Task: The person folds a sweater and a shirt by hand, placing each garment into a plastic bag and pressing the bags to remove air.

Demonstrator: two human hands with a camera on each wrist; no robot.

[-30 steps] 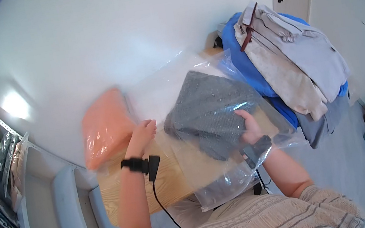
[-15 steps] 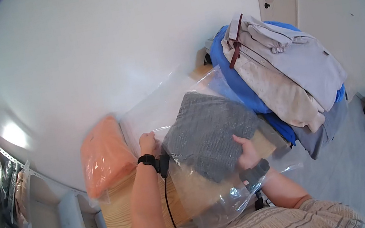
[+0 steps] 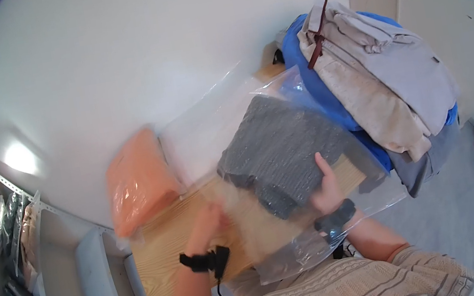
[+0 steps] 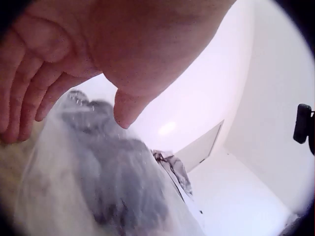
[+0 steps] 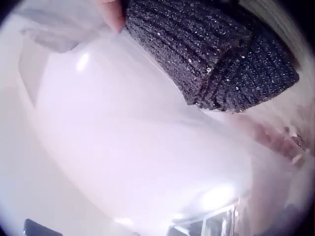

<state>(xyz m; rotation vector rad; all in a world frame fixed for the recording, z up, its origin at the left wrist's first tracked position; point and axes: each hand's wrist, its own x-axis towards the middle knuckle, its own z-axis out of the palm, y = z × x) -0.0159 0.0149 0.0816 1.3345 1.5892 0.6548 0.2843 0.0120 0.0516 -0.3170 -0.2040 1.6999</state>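
Right hand (image 3: 326, 191) grips grey knit (image 3: 287, 146) near front edge of surface (image 3: 169, 250); left hand (image 3: 207, 225) empty. Likely soft, light; hold folded edge.

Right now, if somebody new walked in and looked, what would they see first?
Probably the bright orange bundle in shiny plastic, at the left on the wooden table. Next might come the big heap of blue, cream and pale clothes at the right. In the middle, the right hand holds a dark grey knitted garment, which glitters up close in the right wrist view.
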